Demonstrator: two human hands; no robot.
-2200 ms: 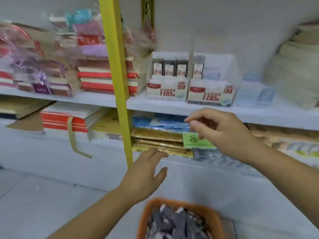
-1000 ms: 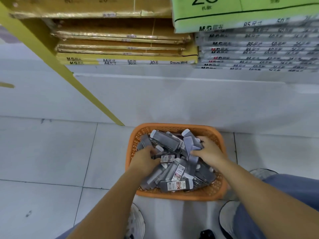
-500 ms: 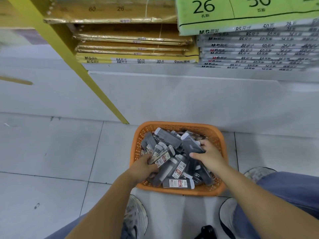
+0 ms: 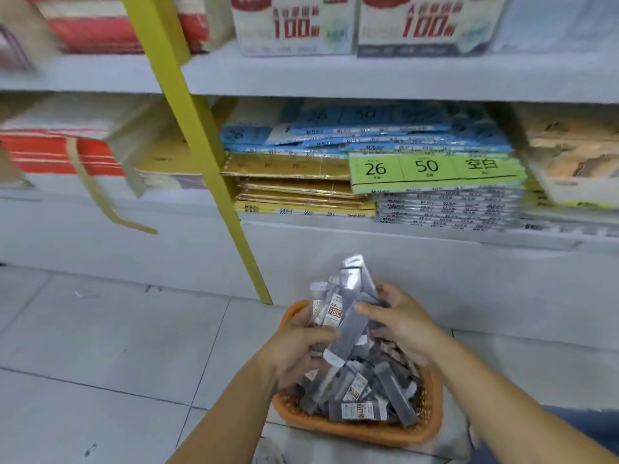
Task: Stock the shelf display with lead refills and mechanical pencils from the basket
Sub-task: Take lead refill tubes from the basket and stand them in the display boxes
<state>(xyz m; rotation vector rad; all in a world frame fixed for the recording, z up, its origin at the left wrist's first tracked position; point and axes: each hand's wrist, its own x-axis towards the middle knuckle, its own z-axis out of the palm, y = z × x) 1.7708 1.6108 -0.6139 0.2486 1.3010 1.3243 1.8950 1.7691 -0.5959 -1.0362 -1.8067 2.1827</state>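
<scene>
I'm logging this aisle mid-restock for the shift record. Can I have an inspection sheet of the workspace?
Surface: tiled floor; the orange basket stands on it.
Job's things: grey packs heaped in the basket; a bunch held above it; display boxes on the upper shelf.
Clutter: tan strap hanging off a carton at left.
Hands: left hand and right hand both grip the bunch.
Cables: nothing seen.
Surroundings: yellow post; paper stacks on the lower shelf.
</scene>
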